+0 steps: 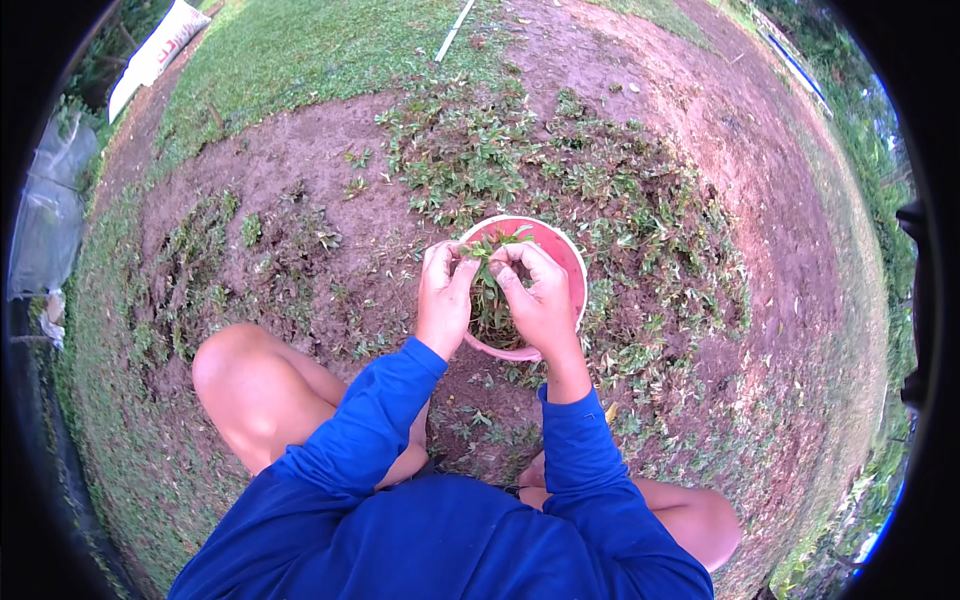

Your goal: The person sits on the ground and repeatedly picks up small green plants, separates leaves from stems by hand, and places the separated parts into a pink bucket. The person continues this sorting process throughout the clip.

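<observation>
A small tuft of green grass [491,244] is pinched between my two hands, over a round pink bucket [571,274] with a pale rim. My left hand [445,296] grips the tuft from the left with thumb and fingertips. From the other side, my right hand [538,296] holds it between thumb and bent fingers; soil marks that thumb. More pulled grass [495,319] lies inside the bucket below. The bucket stands on soil in front of my bent knees, and my forearms and hands hide part of its rim.
Loose clumps of grass [637,199] lie on brown soil around the bucket's far and right sides. Sparser clumps [255,255] are to the left. A white pole [454,30] lies on the lawn [300,56] ahead. A white printed sack [159,54] is at the far left.
</observation>
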`<state>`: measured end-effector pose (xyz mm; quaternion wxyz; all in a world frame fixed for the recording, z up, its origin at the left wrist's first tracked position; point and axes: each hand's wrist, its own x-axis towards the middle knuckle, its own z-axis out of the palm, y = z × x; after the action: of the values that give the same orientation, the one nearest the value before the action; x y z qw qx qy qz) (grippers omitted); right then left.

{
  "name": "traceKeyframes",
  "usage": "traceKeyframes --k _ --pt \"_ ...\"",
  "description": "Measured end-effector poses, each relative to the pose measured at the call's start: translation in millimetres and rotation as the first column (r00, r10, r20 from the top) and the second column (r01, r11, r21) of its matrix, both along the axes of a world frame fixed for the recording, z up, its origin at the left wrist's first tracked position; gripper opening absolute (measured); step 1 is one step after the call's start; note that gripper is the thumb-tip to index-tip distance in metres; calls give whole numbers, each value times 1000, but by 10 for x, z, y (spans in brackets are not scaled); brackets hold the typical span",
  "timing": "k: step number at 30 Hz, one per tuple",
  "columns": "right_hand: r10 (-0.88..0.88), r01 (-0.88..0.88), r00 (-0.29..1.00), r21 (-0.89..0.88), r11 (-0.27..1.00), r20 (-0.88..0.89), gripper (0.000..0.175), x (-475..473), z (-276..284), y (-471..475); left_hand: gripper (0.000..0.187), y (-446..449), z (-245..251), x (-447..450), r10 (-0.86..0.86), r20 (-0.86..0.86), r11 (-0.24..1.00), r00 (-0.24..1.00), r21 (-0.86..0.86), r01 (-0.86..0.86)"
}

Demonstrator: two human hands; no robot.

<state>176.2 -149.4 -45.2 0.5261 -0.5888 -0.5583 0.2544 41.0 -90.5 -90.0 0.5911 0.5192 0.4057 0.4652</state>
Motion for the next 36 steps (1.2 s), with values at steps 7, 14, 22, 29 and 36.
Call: traceKeyframes --k 7,14,22,29,36 --pt "91 -160 808 -67 985 -582 12 251 -46 -38 49 -73 287 -49 -288 335 855 897 -333 398" --pt "-38 73 899 63 995 -436 11 175 26 -42 41 -60 172 76 -207 287 900 935 -320 297" --pt "-20 -3 988 -145 989 -155 10 529 268 -196 61 -8 -111 67 14 263 928 965 -363 86" --pt "95 38 823 -221 974 560 28 594 -26 -172 69 68 -188 3 37 161 978 986 -211 -3" --pt "-62 -257 668 -308 916 -742 51 186 162 -85 57 -29 95 16 -174 488 941 855 -172 290"
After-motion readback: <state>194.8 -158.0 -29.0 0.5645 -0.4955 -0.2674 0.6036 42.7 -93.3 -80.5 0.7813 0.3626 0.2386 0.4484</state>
